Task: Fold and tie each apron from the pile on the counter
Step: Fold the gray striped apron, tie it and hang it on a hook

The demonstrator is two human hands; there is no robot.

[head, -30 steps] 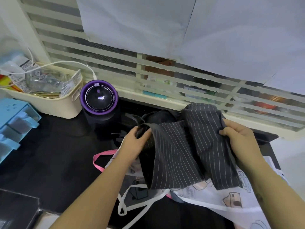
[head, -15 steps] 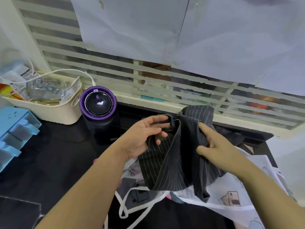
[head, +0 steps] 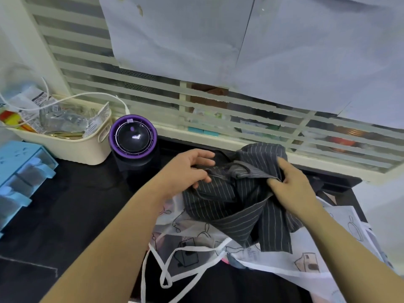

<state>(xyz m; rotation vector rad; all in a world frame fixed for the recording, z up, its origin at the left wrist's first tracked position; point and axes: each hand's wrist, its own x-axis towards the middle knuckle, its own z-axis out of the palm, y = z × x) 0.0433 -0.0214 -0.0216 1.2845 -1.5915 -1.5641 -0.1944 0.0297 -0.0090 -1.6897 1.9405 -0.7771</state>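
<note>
The striped apron (head: 220,202), soft dark grey cloth with thin white pinstripes, is bunched between both hands at the back of the black bench (head: 65,204). Its lower folds drape over the pile. The left hand (head: 188,169) pinches its upper edge and the right hand (head: 293,184) grips a gathered fold, probably to find the corners and spread it flat. Beneath lies a thin white printed apron (head: 306,263), its flat tape ties (head: 175,272) looping loose.

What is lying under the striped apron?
A white printed apron lies under the striped apron, its white straps trailing onto the black counter. A pink scrap shows at its edge. Whatever lies beneath the middle is covered.
</note>
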